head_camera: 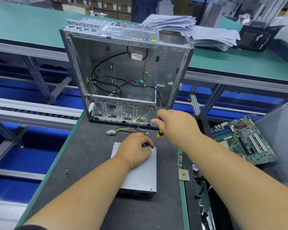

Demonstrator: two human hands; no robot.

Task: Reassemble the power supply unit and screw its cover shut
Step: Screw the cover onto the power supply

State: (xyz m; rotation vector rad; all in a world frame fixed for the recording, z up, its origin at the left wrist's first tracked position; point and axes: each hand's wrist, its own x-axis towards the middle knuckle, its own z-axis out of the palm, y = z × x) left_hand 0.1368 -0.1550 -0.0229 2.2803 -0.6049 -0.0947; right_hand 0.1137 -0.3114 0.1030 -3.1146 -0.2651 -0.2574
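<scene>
The grey metal power supply unit (140, 175) lies flat on the dark mat, cover up, with its bundle of coloured wires (128, 129) running off its far end. My left hand (134, 151) rests on the far part of the cover, its fingertips pinched at the far right corner, seemingly on a screw. My right hand (174, 128) grips a yellow-and-black screwdriver (158, 136), held steeply, its tip down at that same corner beside my left fingertips. Two loose screws (66, 173) lie on the mat to the left.
An open, empty computer case (125, 72) stands upright just behind the unit. A green motherboard (244, 140) lies at the right, with a memory stick (180, 157) and a processor chip (184, 174) nearer me. Stacked papers (198, 32) sit on the far green bench.
</scene>
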